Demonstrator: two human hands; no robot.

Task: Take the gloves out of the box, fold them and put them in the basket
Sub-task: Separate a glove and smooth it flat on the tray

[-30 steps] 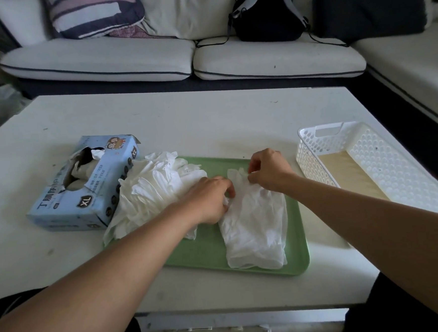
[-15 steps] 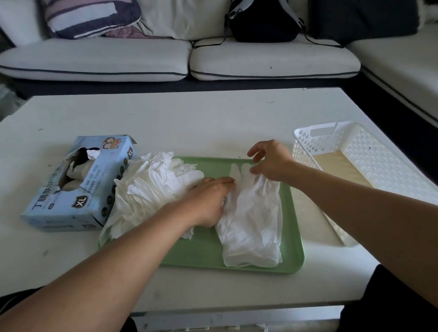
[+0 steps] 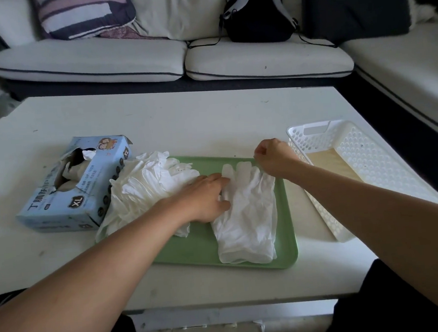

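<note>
Two sofa sections [image 3: 136,59] wrap the far side and right edge of the white table [image 3: 183,121], carrying a striped cushion [image 3: 82,14], a black backpack [image 3: 258,16] and a dark cushion [image 3: 354,5]. On the table, a green tray [image 3: 201,248] sits in the middle, with a white perforated basket [image 3: 364,159] just beside its right edge and a light-blue glove box [image 3: 65,196] to its left, the torn opening on top showing gloves inside. A loose pile of white gloves [image 3: 146,190] spills over the tray's left side, touching the box and overhanging onto the table. One flattened white glove [image 3: 245,216] lies on the tray's right half, its long axis running from the near edge toward the far edge, glove digits pointing away from the person and the cuff nearest them. The left hand [image 3: 202,198] rests palm-down with nearly straight fingers pressing on the glove's left edge, beside its digits. The right hand [image 3: 272,156] hovers at the tray's far right corner near the basket, its fingers curled together; whether they pinch the tip of a glove digit there cannot be told.
</note>
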